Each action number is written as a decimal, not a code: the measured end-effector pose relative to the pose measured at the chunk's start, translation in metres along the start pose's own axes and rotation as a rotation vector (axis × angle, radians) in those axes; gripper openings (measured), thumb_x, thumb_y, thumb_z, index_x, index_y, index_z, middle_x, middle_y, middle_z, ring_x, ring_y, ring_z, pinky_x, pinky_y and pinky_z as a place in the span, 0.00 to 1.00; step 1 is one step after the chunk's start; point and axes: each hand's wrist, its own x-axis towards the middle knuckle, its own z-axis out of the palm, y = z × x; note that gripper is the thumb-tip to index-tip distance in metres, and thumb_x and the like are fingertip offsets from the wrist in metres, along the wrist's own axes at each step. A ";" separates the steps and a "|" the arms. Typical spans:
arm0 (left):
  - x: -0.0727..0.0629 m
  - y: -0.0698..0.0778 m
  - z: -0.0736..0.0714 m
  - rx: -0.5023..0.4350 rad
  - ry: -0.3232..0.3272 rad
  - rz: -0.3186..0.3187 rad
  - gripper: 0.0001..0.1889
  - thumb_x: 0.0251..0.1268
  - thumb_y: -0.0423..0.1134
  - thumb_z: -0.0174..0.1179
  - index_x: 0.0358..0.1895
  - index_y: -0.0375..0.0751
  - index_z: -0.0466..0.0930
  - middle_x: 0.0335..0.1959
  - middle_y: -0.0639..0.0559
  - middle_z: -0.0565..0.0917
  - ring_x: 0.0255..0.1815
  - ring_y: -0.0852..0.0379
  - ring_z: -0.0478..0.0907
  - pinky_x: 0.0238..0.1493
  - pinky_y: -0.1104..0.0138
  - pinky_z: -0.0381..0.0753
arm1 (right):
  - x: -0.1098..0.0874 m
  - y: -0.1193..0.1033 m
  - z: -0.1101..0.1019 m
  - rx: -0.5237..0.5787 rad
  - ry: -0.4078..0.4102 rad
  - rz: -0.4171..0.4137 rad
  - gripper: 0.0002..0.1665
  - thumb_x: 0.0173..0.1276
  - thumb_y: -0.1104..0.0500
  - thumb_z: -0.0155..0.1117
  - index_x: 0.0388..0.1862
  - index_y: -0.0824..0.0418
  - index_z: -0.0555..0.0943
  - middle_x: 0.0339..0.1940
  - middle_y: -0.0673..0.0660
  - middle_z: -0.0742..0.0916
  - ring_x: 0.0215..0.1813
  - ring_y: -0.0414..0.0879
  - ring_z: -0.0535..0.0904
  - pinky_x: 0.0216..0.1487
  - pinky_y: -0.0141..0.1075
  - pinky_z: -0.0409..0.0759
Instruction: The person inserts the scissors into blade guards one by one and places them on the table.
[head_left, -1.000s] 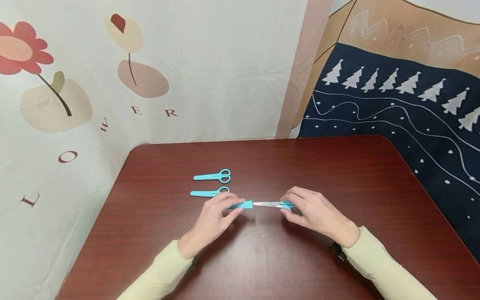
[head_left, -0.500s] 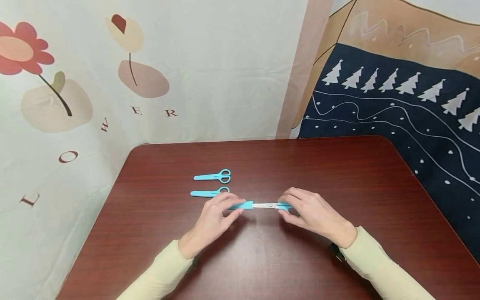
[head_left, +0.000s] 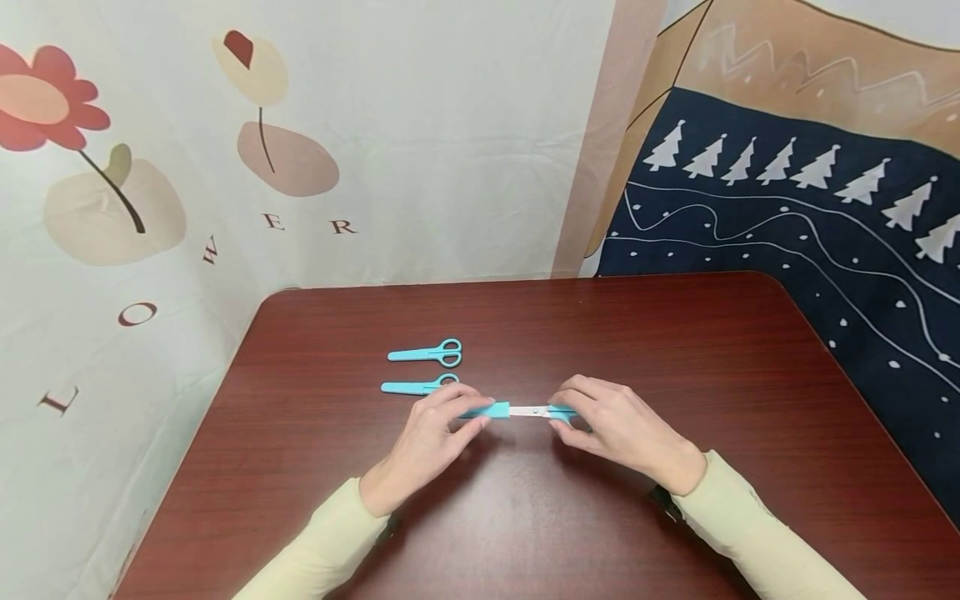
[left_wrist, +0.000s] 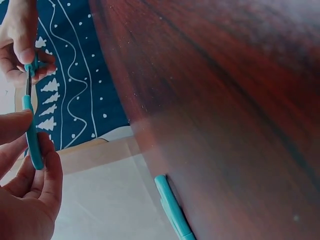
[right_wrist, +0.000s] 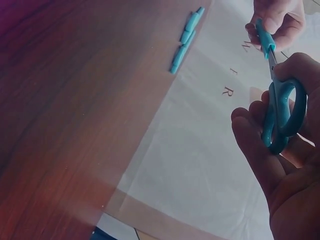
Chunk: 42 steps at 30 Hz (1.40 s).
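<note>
My left hand [head_left: 427,442] pinches a light-blue scissors cover [head_left: 495,410] between thumb and fingers. In my right hand [head_left: 622,429] is a pair of scissors [right_wrist: 282,107], gripped at its blue handle loops. The metal blades [head_left: 528,411] point left, with their tips inside the cover's mouth and the part near the pivot bare. Both hands hold these pieces in line above the table. In the left wrist view the cover [left_wrist: 32,135] is seen edge-on between thumb and fingers.
Two covered pairs of blue scissors lie on the brown table [head_left: 637,333]: the far scissors [head_left: 427,353] and the nearer scissors [head_left: 412,387], partly behind my left hand. A white printed cloth [head_left: 450,167] and a dark-blue tree-patterned cloth [head_left: 750,208] hang behind.
My right hand has moved left with the scissors, and the blades have slid into the cover, so less metal shows. My left hand has stayed nearly still.
</note>
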 end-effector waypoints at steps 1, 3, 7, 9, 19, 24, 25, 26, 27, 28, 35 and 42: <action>0.000 0.000 0.000 -0.001 0.001 0.000 0.12 0.56 0.34 0.73 0.45 0.45 0.89 0.40 0.56 0.85 0.41 0.61 0.79 0.38 0.76 0.79 | 0.001 0.000 0.000 -0.002 0.001 -0.002 0.11 0.60 0.54 0.73 0.41 0.53 0.84 0.39 0.45 0.84 0.36 0.34 0.79 0.37 0.28 0.83; 0.000 0.001 0.000 -0.003 0.005 0.000 0.12 0.56 0.34 0.73 0.45 0.45 0.89 0.40 0.55 0.85 0.41 0.60 0.79 0.38 0.76 0.80 | 0.002 -0.001 0.001 -0.003 0.004 -0.004 0.11 0.60 0.54 0.73 0.41 0.54 0.84 0.38 0.45 0.84 0.36 0.34 0.79 0.37 0.28 0.83; 0.000 0.001 0.001 -0.015 0.015 0.009 0.12 0.55 0.33 0.73 0.44 0.44 0.89 0.41 0.54 0.85 0.40 0.59 0.80 0.37 0.77 0.80 | 0.004 -0.003 0.001 0.003 -0.001 -0.002 0.11 0.60 0.54 0.74 0.41 0.53 0.84 0.38 0.44 0.84 0.36 0.33 0.79 0.37 0.28 0.83; 0.001 0.001 0.002 -0.013 0.019 0.018 0.12 0.55 0.33 0.73 0.44 0.44 0.89 0.40 0.54 0.85 0.40 0.59 0.80 0.37 0.76 0.80 | 0.004 -0.004 0.001 0.006 -0.005 -0.001 0.12 0.60 0.54 0.74 0.41 0.53 0.84 0.38 0.44 0.84 0.35 0.33 0.79 0.37 0.27 0.82; 0.002 0.003 0.003 0.000 0.022 0.039 0.13 0.55 0.33 0.73 0.45 0.45 0.89 0.40 0.54 0.85 0.40 0.59 0.81 0.39 0.75 0.79 | 0.007 -0.005 0.003 -0.006 -0.001 -0.012 0.12 0.60 0.54 0.74 0.41 0.54 0.84 0.39 0.45 0.84 0.34 0.33 0.77 0.35 0.25 0.81; 0.003 0.005 0.002 -0.012 0.008 0.028 0.12 0.56 0.34 0.73 0.45 0.45 0.89 0.41 0.54 0.85 0.40 0.59 0.81 0.38 0.77 0.79 | 0.008 -0.006 0.003 -0.009 0.007 -0.027 0.12 0.59 0.55 0.74 0.40 0.54 0.84 0.38 0.45 0.84 0.35 0.33 0.78 0.36 0.26 0.81; 0.003 0.005 0.002 -0.016 0.004 0.025 0.12 0.56 0.34 0.73 0.45 0.45 0.89 0.41 0.54 0.85 0.40 0.60 0.81 0.38 0.77 0.79 | 0.008 -0.006 0.003 -0.009 0.008 -0.030 0.12 0.59 0.55 0.74 0.40 0.54 0.84 0.38 0.45 0.84 0.35 0.33 0.78 0.36 0.26 0.81; 0.003 0.005 0.002 -0.020 0.000 0.023 0.12 0.56 0.34 0.73 0.45 0.45 0.89 0.41 0.55 0.85 0.40 0.60 0.81 0.38 0.78 0.79 | 0.009 -0.006 0.003 -0.008 0.009 -0.033 0.12 0.59 0.55 0.74 0.40 0.54 0.84 0.38 0.45 0.84 0.35 0.34 0.78 0.36 0.26 0.81; 0.003 0.005 0.003 -0.024 -0.003 0.024 0.12 0.56 0.34 0.73 0.45 0.45 0.89 0.41 0.55 0.85 0.40 0.60 0.81 0.37 0.77 0.79 | 0.009 -0.007 0.003 -0.008 0.009 -0.034 0.12 0.59 0.55 0.75 0.40 0.54 0.84 0.38 0.45 0.84 0.35 0.34 0.78 0.36 0.26 0.82; 0.003 0.005 0.003 -0.029 -0.006 0.024 0.12 0.56 0.34 0.73 0.45 0.44 0.89 0.41 0.55 0.85 0.40 0.60 0.81 0.37 0.78 0.79 | 0.009 -0.007 0.003 -0.010 0.009 -0.036 0.12 0.59 0.55 0.74 0.40 0.54 0.84 0.38 0.45 0.84 0.35 0.34 0.78 0.36 0.26 0.82; 0.005 0.008 0.004 -0.034 -0.029 0.027 0.12 0.57 0.34 0.72 0.45 0.44 0.88 0.41 0.55 0.85 0.41 0.60 0.81 0.38 0.77 0.81 | 0.011 -0.007 0.005 -0.017 0.011 -0.053 0.11 0.59 0.55 0.74 0.39 0.54 0.84 0.38 0.45 0.84 0.36 0.34 0.78 0.37 0.26 0.82; 0.005 0.008 0.004 -0.037 -0.032 0.049 0.12 0.58 0.35 0.72 0.46 0.44 0.88 0.38 0.56 0.84 0.35 0.63 0.78 0.36 0.79 0.77 | 0.011 -0.008 0.005 -0.010 0.014 -0.074 0.11 0.59 0.55 0.75 0.39 0.55 0.84 0.38 0.46 0.84 0.37 0.34 0.80 0.39 0.26 0.83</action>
